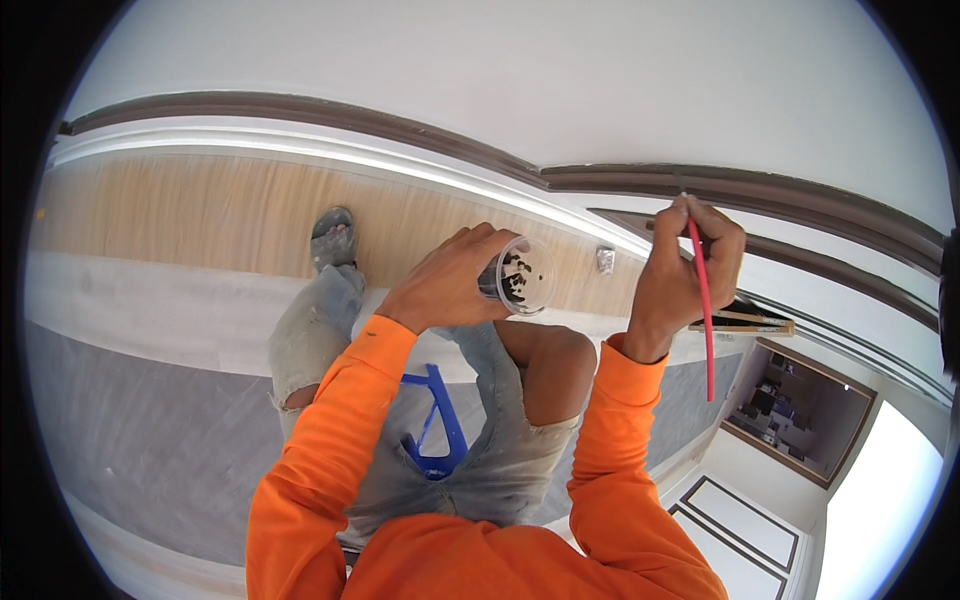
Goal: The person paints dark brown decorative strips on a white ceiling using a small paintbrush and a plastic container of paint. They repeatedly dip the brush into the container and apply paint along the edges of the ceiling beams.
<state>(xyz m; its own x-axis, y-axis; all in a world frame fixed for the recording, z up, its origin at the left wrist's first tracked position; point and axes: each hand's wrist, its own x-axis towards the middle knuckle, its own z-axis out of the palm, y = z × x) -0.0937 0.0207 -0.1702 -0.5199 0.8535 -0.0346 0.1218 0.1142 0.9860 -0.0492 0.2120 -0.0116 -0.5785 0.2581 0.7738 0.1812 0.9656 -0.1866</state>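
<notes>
My left hand [450,275] is wrapped round a clear plastic cup [538,277], tilted so its mouth shows. Dark paint streaks the cup's inner wall. In my right hand [690,265] I pinch a thin paintbrush with a long red handle [706,330]. Its tip meets the dark brown moulding [640,180] that runs along the white wall [520,70]. The bristles are too small to make out clearly.
Between my legs is a blue plastic frame [455,430], perhaps part of a seat or step. A wood-grain floor strip [180,210] lies below the wall. A small crumpled piece [605,260] rests near my right wrist. A framed opening [798,410] is at the right.
</notes>
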